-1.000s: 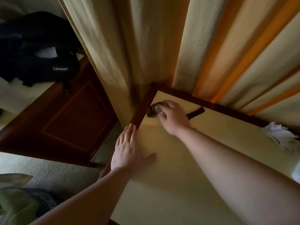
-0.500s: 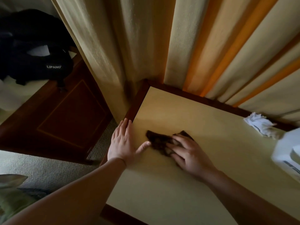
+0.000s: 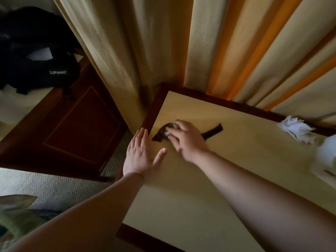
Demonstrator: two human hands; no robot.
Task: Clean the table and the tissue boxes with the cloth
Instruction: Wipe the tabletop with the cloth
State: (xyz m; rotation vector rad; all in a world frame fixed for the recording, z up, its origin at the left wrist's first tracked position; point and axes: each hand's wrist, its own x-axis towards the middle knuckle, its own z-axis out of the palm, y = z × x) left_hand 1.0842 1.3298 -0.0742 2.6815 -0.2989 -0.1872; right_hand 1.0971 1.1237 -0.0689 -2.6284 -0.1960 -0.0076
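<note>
Dark brown cloth [image 3: 160,134] bunched on the pale yellow top of the table [image 3: 200,197], a little nearer than the table's far-left corner [image 3: 164,86] and just inside the wooden rim running from it. Right hand [image 3: 185,140] curled over the bundle from above, fingers bent round it and pressing it down. One loose strip trailing flat to the right, away from the corner. Left hand [image 3: 140,155] spread palm down, fingers straight and together, holding nothing, laid across the rim nearer than the corner, thumb stretched toward the cloth but apart from it.

Judged as mid-wipe on the tabletop, with the boxes not yet cleaned.

To do this well:
- Press with the whole palm rather than the fingertips, to stop the bundle rolling.
- Gather the trailing strip back under the hand, to avoid wiping only a narrow band.
- Work outward from the corner in overlapping passes, taking the seam along the rim first as the likeliest dust trap.
- Leave the left hand bracing, but lift it ahead of the cloth's arrival at that patch.
- Mind the curtain [image 3: 163,42] hanging right behind the corner, probably easy to snag.

Far to the right of the corner, a crumpled white tissue [image 3: 294,127] and a white tissue box [image 3: 325,157], blurred at the frame edge. Probably light, so worth steadying with the free hand during wiping.
</note>
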